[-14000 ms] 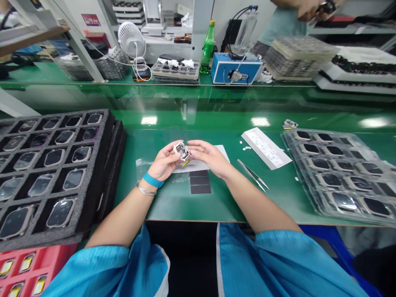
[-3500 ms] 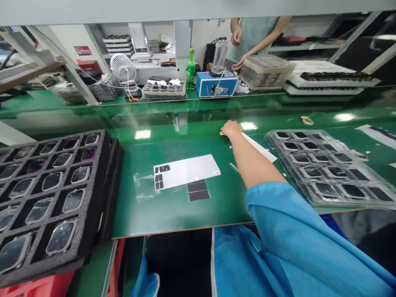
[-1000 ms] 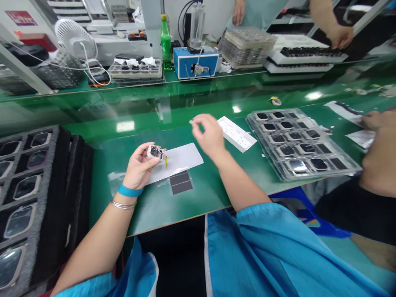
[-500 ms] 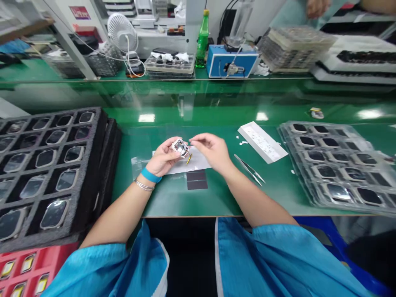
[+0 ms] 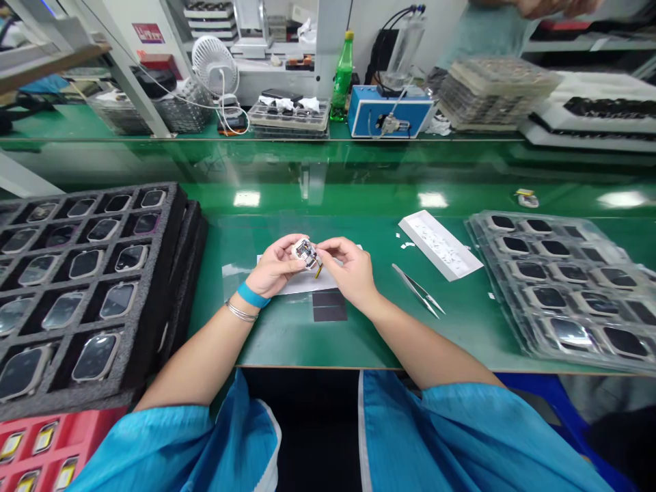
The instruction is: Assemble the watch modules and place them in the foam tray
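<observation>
Between the fingers of my left hand [image 5: 277,265] is a small open watch case [image 5: 305,252], with its electronics facing up. A narrow yellow strip [image 5: 318,271] hangs from the case's right side. My right hand [image 5: 351,270] is closed in a pinch at that same side, its thumb and forefinger touching the case's edge or the parts there; what sits between the fingertips is too small to make out. Beneath both hands lies a white sheet [image 5: 292,284], and nearer me a dark, two-part film piece [image 5: 329,305].
Tweezers [image 5: 419,290] lie right of my hands, beside a white box [image 5: 441,244] of small white pieces. Clear trays of watches [image 5: 543,273] are stacked at right. Foam trays [image 5: 134,301] of watches stand at left, above a red tray [image 5: 69,437]. A fan [image 5: 215,65] stands behind.
My right hand has come in from slightly apart to touch the right side of the watch case. My left hand keeps its hold. The whole view has shifted a little.
</observation>
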Action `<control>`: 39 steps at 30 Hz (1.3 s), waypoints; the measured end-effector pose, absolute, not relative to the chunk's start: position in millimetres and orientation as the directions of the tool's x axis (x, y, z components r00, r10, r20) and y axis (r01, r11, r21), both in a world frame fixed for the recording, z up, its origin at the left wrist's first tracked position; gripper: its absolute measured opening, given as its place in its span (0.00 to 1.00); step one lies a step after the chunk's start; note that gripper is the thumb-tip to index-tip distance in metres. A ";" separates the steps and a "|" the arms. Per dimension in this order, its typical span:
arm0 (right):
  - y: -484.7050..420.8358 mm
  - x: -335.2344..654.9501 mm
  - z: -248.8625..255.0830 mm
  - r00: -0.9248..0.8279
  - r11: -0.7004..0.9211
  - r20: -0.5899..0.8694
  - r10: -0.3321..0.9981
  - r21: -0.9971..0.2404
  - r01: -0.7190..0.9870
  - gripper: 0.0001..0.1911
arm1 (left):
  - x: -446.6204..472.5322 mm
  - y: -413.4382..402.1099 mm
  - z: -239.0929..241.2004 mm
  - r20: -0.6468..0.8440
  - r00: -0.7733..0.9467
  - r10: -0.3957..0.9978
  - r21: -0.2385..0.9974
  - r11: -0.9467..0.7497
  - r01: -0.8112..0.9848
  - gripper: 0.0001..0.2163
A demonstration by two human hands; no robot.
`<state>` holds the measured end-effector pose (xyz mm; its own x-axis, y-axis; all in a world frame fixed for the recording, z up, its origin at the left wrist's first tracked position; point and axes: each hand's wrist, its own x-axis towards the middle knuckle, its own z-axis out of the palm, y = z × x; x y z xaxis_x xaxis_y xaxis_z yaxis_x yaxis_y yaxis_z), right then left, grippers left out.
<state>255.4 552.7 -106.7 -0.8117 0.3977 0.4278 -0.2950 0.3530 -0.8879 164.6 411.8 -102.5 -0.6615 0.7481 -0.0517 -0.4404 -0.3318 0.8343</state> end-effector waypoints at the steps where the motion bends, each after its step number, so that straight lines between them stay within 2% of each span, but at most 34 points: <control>1: 552.6 256.4 -105.7 -0.804 0.392 0.447 0.391 -0.872 -0.293 0.04 | 164.7 411.9 -103.2 -0.048 -0.663 0.747 0.843 -0.326 -0.428 0.25; 6: 555.2 257.1 -106.8 -0.767 0.586 0.548 0.335 -0.758 -0.287 0.05 | 163.5 412.4 -109.3 -0.014 -0.674 0.739 0.889 -0.299 -0.346 0.26; 10: 557.6 256.6 -110.5 -0.735 0.689 0.615 0.285 -0.664 -0.289 0.06 | 162.7 412.5 -112.4 -0.029 -0.675 0.737 0.889 -0.289 -0.355 0.26; 16: 559.1 256.4 -112.5 -0.710 0.736 0.662 0.239 -0.600 -0.312 0.07 | 163.9 412.8 -110.7 -0.057 -0.671 0.739 0.879 -0.282 -0.385 0.25; 27: 560.2 255.9 -114.8 -0.698 0.766 0.682 0.217 -0.563 -0.312 0.08 | 164.4 413.7 -111.4 -0.103 -0.657 0.747 0.831 -0.298 -0.469 0.24; 34: 563.6 252.9 -122.3 -0.710 0.871 0.700 0.082 -0.396 -0.290 0.11 | 167.5 415.1 -108.1 -0.151 -0.674 0.723 0.818 -0.292 -0.496 0.24; 37: 564.7 251.5 -121.4 -0.760 0.829 0.642 0.103 -0.478 -0.291 0.11 | 168.1 415.1 -107.1 -0.164 -0.680 0.715 0.820 -0.285 -0.497 0.23; 39: 565.9 249.5 -118.7 -0.814 0.695 0.547 0.196 -0.663 -0.278 0.08 | 168.0 415.1 -106.7 -0.159 -0.678 0.718 0.823 -0.283 -0.493 0.23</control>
